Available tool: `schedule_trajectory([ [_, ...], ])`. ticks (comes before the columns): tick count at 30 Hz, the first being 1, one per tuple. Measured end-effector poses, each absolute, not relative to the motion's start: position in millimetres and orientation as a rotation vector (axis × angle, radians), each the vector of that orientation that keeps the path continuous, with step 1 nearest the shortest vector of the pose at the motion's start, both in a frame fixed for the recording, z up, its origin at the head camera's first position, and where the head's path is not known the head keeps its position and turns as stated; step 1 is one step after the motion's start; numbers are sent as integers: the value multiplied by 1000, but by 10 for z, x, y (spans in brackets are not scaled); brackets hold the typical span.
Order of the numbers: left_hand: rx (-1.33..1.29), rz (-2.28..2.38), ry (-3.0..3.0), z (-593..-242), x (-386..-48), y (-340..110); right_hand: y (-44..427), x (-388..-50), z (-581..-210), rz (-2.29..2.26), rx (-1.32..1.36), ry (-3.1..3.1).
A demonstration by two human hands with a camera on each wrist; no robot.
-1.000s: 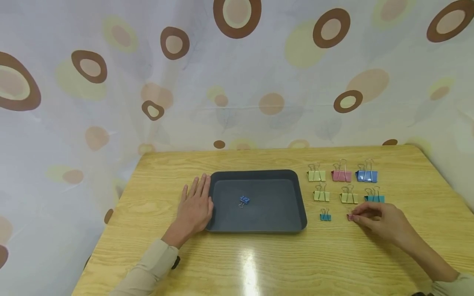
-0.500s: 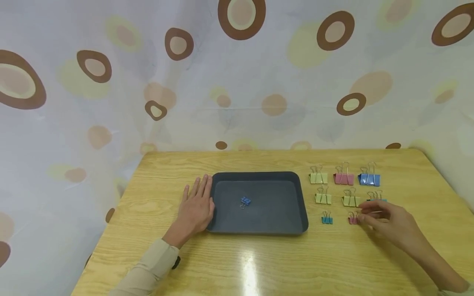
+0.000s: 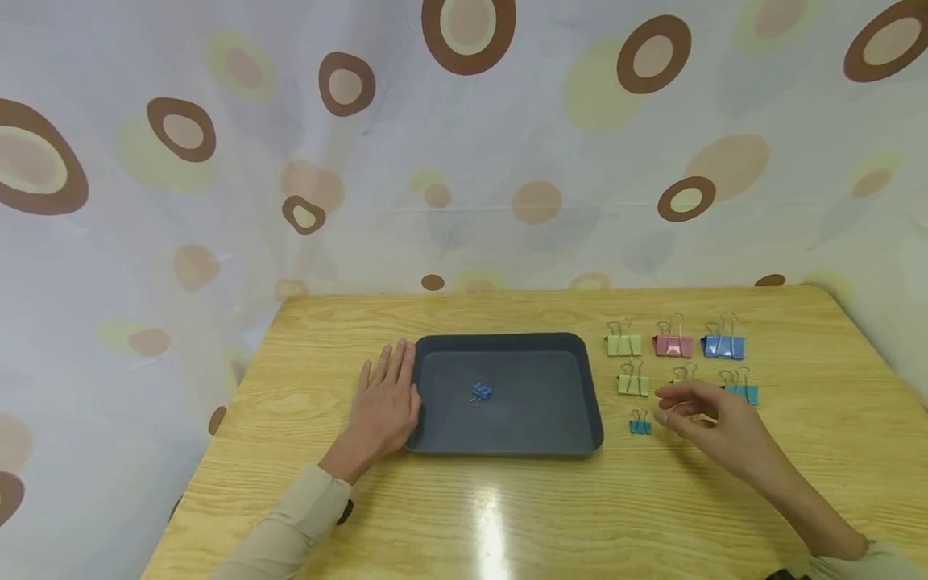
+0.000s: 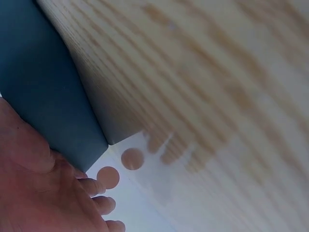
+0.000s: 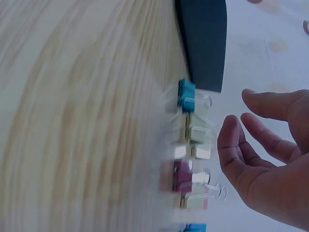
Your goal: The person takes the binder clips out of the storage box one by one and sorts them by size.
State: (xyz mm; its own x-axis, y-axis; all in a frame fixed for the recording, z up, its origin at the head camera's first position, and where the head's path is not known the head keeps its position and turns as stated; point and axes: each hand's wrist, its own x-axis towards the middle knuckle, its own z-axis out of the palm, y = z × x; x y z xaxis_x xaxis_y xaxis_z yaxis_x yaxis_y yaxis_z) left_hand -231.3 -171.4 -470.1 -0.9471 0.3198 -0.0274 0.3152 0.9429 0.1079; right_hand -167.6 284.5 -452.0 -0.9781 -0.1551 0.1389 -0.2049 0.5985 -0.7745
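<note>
My left hand [image 3: 382, 411] lies with straight fingers along the left wall of a dark grey tray [image 3: 522, 441]; the left wrist view shows its palm beside the tray wall [image 4: 53, 87]. Inside the tray is a small blue binder clip [image 3: 482, 391]. My right hand [image 3: 714, 423] hovers just right of a small teal binder clip [image 3: 640, 424], thumb and fingers bent and apart. Nothing shows between them in the right wrist view. A small pink binder clip [image 5: 182, 176] stands on the table there; in the head view the hand hides it.
Behind the right hand stand more binder clips in rows: yellow [image 3: 633, 385], partly hidden yellow, and teal [image 3: 747, 395]. Farther back are larger yellow [image 3: 623, 346], pink [image 3: 673, 346] and blue [image 3: 722, 347] ones. A patterned curtain [image 3: 493, 242] hangs behind the wooden table [image 3: 406, 515].
My right hand has come away from the small pink clip and moved left toward the small teal one. The left hand stays at the tray.
</note>
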Motion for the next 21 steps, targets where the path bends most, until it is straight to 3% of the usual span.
schedule_trajectory([
  [21,501,115,3061,-4721,-2315,-1715,1850,-1958,-4464,1771,583,-2539],
])
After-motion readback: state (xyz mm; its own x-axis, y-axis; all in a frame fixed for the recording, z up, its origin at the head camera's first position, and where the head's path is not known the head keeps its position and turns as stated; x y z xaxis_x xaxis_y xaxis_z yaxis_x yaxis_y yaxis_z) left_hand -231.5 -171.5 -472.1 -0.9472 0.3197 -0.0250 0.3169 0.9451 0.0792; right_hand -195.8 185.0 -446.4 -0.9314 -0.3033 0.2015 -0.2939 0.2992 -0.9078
